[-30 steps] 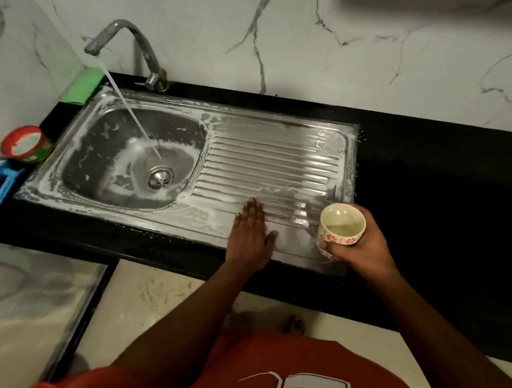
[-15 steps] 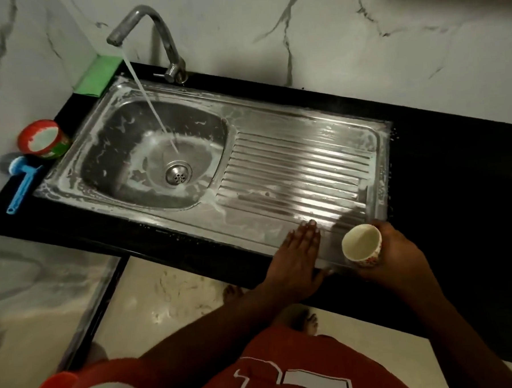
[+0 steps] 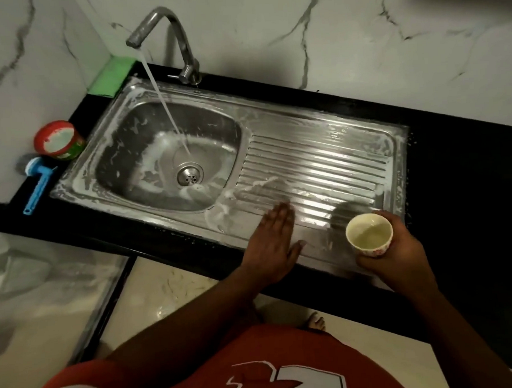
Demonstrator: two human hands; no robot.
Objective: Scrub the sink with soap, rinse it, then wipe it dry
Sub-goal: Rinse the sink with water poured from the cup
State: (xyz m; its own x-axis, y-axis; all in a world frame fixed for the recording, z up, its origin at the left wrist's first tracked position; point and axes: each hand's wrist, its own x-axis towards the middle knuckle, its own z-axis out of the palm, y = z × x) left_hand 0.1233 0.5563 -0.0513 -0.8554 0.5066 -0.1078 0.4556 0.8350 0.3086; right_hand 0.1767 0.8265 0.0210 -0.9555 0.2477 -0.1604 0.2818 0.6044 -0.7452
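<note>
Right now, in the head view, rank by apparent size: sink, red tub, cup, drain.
1. sink
2. red tub and cup: they look alike, and the cup is nearer the camera, so unranked
3. drain

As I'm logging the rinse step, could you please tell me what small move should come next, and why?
Probably sweep the flat left hand leftward across the ribbed steel drainboard, pushing the white soap foam into the basin: foam lies just beside the fingers, and the right hand only holds the small cream cup.
</note>
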